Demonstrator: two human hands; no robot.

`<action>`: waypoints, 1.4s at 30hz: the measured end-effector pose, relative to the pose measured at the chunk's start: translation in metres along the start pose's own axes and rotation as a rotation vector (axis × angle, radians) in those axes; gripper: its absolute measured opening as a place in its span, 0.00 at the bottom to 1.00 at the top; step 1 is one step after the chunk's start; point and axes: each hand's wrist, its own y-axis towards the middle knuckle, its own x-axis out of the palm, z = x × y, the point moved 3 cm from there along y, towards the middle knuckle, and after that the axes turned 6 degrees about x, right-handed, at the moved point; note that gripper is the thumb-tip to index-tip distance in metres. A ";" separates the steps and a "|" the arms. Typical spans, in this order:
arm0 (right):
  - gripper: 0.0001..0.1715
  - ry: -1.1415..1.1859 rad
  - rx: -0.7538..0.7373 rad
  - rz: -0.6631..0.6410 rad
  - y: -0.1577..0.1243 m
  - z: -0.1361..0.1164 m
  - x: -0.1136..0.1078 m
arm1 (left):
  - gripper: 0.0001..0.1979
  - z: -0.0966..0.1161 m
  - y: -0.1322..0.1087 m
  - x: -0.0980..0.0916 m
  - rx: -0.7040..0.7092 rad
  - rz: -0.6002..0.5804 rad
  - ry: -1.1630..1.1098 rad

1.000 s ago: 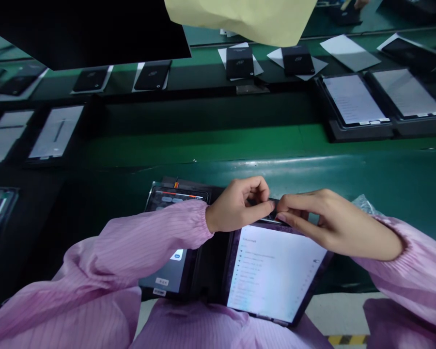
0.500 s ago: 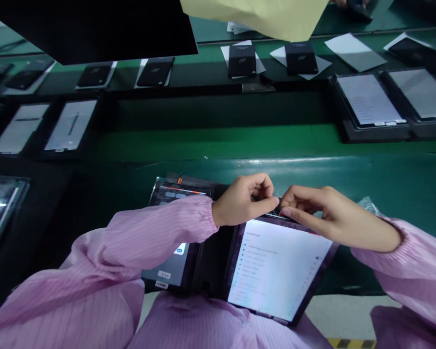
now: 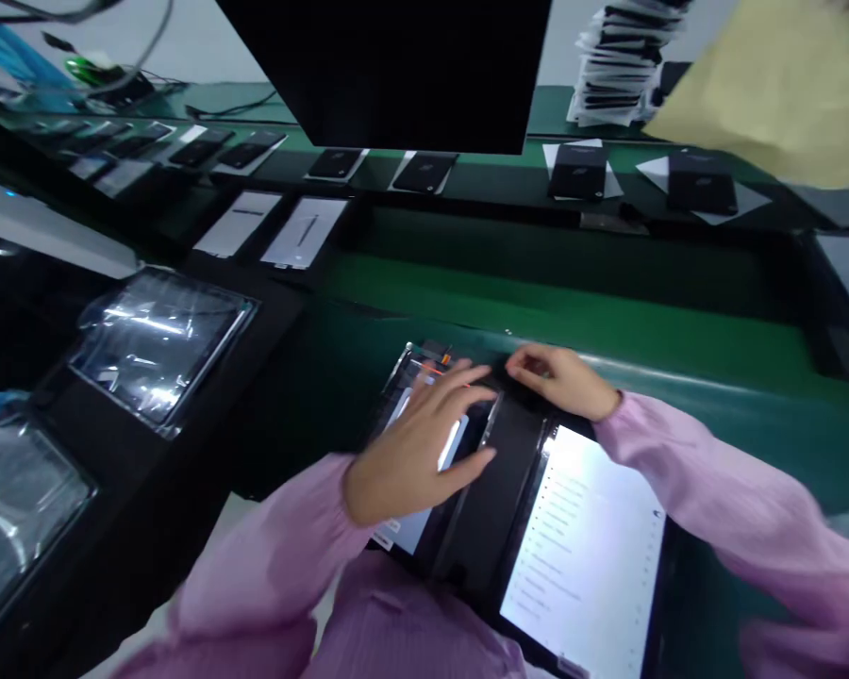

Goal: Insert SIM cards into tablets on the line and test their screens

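Observation:
Two tablets lie side by side in a black holder (image 3: 499, 490) at the near edge of the green bench. My left hand (image 3: 414, 448) lies over the left tablet (image 3: 417, 443) with its fingers stretched out and apart. My right hand (image 3: 558, 377) reaches across to the top of the holder, fingers curled down near the left tablet's upper edge; what they touch is hidden. The right tablet (image 3: 587, 556) shows a bright white screen with a list of text and nothing rests on it. Pink sleeves cover both my arms.
A green conveyor belt (image 3: 538, 311) runs behind the holder. Wrapped tablets (image 3: 159, 335) sit in black trays at the left. Lit tablets (image 3: 304, 231) and dark boxes (image 3: 576, 174) line the far side. A large black panel (image 3: 396, 66) hangs overhead, with a yellow sheet (image 3: 778, 94) at the upper right.
The view swung left. Both hands left the top edge of the right tablet; my left hand opened flat over the left tablet and my right hand moved left to the holder's top.

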 end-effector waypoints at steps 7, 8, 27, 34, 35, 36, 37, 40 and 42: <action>0.08 0.062 0.090 -0.108 0.096 -0.025 0.075 | 0.67 -0.082 -0.208 -0.005 -0.622 0.100 0.282; 0.09 0.073 0.100 -0.115 0.100 -0.025 0.079 | 0.67 -0.091 -0.223 0.003 -0.633 0.091 0.223; 0.06 0.178 0.215 -0.198 0.105 -0.030 0.086 | 0.67 -0.105 -0.248 0.031 -0.602 0.018 0.064; 0.06 0.173 0.239 -0.203 0.105 -0.032 0.082 | 0.60 -0.102 -0.248 0.025 -0.685 0.049 -0.021; 0.06 0.175 0.245 -0.201 0.104 -0.032 0.082 | 0.61 -0.101 -0.247 0.023 -0.683 0.053 -0.046; 0.06 0.178 0.251 -0.199 0.103 -0.032 0.081 | 0.62 -0.099 -0.245 0.021 -0.667 0.057 -0.075; 0.06 0.181 0.257 -0.195 0.102 -0.033 0.081 | 0.63 -0.097 -0.243 0.018 -0.641 0.062 -0.109; 0.05 0.194 0.271 -0.165 0.102 -0.034 0.082 | 0.55 -0.087 -0.232 0.011 -0.590 0.099 -0.174; 0.06 0.201 0.285 -0.123 0.104 -0.033 0.082 | 0.47 -0.082 -0.225 0.008 -0.608 0.138 -0.158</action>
